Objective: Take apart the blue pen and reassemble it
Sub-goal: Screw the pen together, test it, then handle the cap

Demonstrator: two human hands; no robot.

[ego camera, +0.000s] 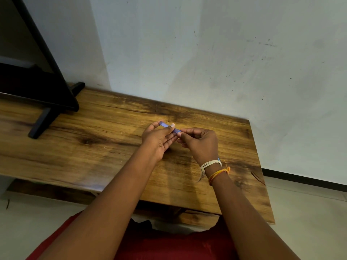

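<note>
The blue pen (pixel 166 126) is held above the middle of the wooden table (pixel 93 143), lying roughly level from upper left to lower right. My left hand (pixel 158 139) grips its barrel between thumb and fingers. My right hand (pixel 200 142) pinches the pen's right end with fingertips. Most of the pen is hidden by my fingers; only short blue stretches show. I cannot tell whether the pen's parts are joined or apart.
A black monitor (pixel 33 72) on a black stand (pixel 40 124) occupies the table's back left. A pale wall (pixel 206 53) rises behind the table. The table's right edge (pixel 262 175) and front edge drop to a light floor. My red-clothed lap is below.
</note>
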